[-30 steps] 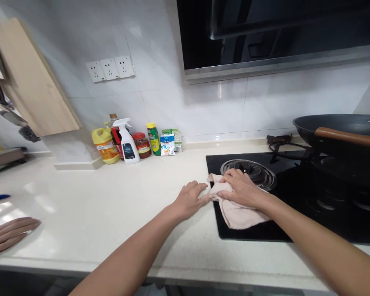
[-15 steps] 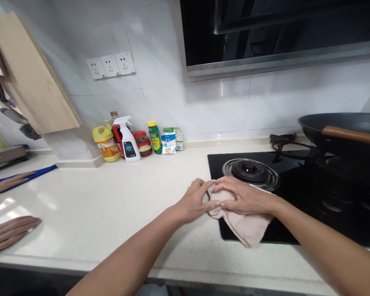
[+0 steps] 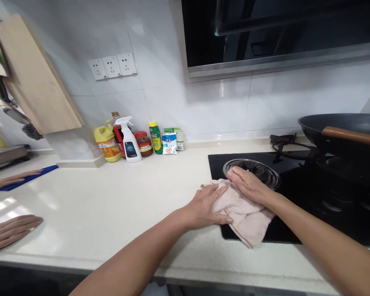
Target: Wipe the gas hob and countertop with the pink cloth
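A pale pink cloth [image 3: 245, 220] lies bunched over the front left corner of the black glass hob [image 3: 290, 213], one corner of it hanging toward the counter's front. My left hand [image 3: 203, 207] holds its left side, fingers over the fabric and thumb stretched along the lower part. Fingers curled, my right hand [image 3: 248, 185] is closed on the cloth's upper edge, just in front of the left burner [image 3: 267, 170]. The fabric under both palms is hidden.
A wok [image 3: 342, 123] with a wooden handle stands on the right. Along the wall are a spray bottle [image 3: 129, 142], a yellow jug [image 3: 106, 144], a red-lidded jar [image 3: 143, 144] and packets. Another person's hands [image 3: 14, 230] rest at the left, one on a blue cloth [image 3: 43, 172].
My hands have moved apart: the right one shifted up toward the burner, the left slightly down with its thumb spread. More of the pink cloth's middle now shows between them.
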{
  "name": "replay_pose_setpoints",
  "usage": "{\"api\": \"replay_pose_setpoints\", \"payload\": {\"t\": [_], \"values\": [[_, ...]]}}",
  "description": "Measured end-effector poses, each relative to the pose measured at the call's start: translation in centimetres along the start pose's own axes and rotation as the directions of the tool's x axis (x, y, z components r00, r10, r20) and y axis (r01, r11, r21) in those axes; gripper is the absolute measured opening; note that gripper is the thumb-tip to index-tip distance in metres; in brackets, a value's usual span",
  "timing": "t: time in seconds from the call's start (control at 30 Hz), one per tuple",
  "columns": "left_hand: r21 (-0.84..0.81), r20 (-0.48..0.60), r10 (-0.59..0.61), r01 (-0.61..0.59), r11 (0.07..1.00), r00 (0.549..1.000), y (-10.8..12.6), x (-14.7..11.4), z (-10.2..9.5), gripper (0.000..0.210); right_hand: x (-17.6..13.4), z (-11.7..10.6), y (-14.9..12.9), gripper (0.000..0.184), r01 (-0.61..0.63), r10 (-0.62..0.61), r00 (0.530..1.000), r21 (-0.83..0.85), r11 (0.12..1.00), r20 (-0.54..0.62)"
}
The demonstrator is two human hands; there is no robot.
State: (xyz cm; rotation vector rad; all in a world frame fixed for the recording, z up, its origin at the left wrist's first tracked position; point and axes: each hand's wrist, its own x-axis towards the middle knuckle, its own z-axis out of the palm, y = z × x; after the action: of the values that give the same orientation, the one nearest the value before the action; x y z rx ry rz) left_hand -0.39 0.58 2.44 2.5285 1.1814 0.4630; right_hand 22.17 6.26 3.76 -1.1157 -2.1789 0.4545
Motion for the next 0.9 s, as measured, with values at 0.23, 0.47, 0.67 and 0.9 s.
{"api": "replay_pose_setpoints", "payload": {"t": [0.23, 0.47, 0.67, 0.9], "values": [[-0.019, -0.084, 0.0, -0.002, 1.0, 0.996, 0.2, 0.0, -0.6, 0.046, 0.0, 0.4, 0.6, 0.042, 0.032, -0.034, 0.999, -0.097, 0.995, -0.016], [0.045, -0.152, -0.18, 0.189, 0.981, 0.972, -0.8, 0.5, -1.0, 0.036, 0.0, 0.8, 1.0, 0.043, 0.078, -0.08, 0.997, -0.162, 0.984, 0.0], [0.183, -0.253, -0.349, 0.399, 0.899, 0.902, -3.1, 0.4, -1.4, 0.03, 0.0, 1.1, 1.3, 0.035, 0.078, -0.068, 0.995, -0.144, 0.987, 0.077], [0.193, -0.29, -0.252, 0.314, 0.93, 0.923, -3.3, 0.5, -0.8, 0.054, -0.5, 1.6, 0.4, 0.03, 0.083, -0.057, 0.987, -0.17, 0.982, 0.15]]}}
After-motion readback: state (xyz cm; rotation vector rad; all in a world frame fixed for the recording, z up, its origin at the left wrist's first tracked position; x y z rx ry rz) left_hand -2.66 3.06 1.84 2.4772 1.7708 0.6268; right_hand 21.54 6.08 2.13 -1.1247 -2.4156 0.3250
